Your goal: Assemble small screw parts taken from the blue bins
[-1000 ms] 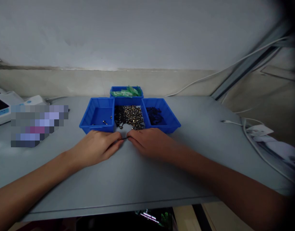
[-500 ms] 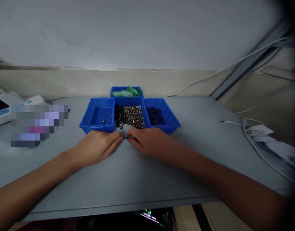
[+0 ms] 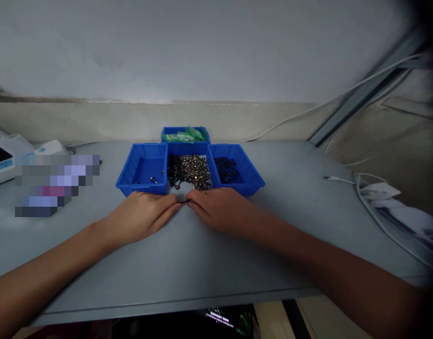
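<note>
My left hand (image 3: 148,212) is closed in a pinch on one end of a small dark screw (image 3: 182,202). Facing it, my right hand (image 3: 221,207) pinches the other end. Only a thin length of the screw shows between the fingertips, so its head and tip are hidden. Just beyond my hands lies a heap of loose screws (image 3: 195,170), dark ones on the left and shiny metal ones on the right. A blue bin (image 3: 142,162) on the left holds a few shiny screws (image 3: 153,180). In the right blue bin (image 3: 250,176) are many small black pieces (image 3: 226,168).
Behind the heap, another blue bin (image 3: 167,136) holds green plastic packets (image 3: 188,135). At left are a white power strip (image 3: 50,147) and a blurred-out item (image 3: 57,183). White cables (image 3: 375,221) lie at right. Below the front table edge (image 3: 174,301) a lit screen (image 3: 216,320) shows.
My hands stay together on the screw, with only slight finger movement at my right hand. The bins and heap stay as they were.
</note>
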The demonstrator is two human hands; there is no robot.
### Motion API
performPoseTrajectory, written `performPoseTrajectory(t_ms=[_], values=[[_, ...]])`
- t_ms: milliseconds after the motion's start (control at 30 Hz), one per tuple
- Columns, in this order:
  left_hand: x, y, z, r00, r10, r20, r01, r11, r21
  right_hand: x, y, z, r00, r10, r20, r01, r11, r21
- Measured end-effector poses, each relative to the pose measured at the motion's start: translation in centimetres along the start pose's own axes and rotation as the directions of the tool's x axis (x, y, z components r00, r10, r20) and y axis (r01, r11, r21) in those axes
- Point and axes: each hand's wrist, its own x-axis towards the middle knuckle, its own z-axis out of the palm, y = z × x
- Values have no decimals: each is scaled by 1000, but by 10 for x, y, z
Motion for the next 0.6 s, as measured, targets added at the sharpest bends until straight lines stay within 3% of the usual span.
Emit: performPoseTrajectory(t_ms=[600], values=[[2,1,-2,1000,12,14,-13,999,31,0,0,0,1000,-6,8,6,1000,-10]])
